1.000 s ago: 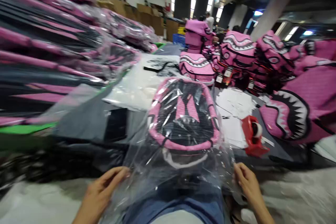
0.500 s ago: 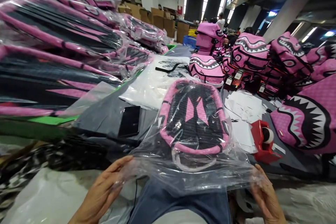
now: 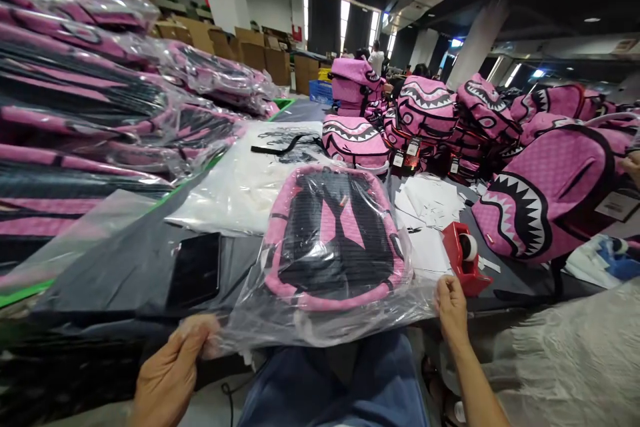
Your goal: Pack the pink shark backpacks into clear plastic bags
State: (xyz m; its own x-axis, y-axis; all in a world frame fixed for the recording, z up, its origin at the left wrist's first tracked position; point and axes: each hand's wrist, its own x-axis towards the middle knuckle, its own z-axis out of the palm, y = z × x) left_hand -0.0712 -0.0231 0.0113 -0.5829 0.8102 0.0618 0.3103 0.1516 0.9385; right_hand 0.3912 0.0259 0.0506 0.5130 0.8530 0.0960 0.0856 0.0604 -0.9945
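Observation:
A pink and black backpack (image 3: 335,247) lies back-side up inside a clear plastic bag (image 3: 325,333) at the table's near edge. My left hand (image 3: 173,363) pinches the bag's open end at its left corner. At the right corner, my right hand (image 3: 451,303) is closed on the same plastic. Between the two hands the film is drawn out wide and fairly flat. The red tape dispenser (image 3: 463,260) stands just beyond my right hand. A black phone (image 3: 195,269) lies up from my left hand.
Wrapped backpacks (image 3: 75,93) are heaped on the left. A stack of flat plastic bags (image 3: 225,180) with a black strap (image 3: 280,145) lies behind. Pink shark-mouth backpacks (image 3: 427,103) crowd the back right, and white paper tags (image 3: 430,200) lie beside the dispenser. At the right edge, another person's hand (image 3: 633,165) touches a backpack.
My hands have gone from loosely spread fingers to gripping the bag's corners, and the plastic is flatter. The view has turned to the right, showing another person's hand.

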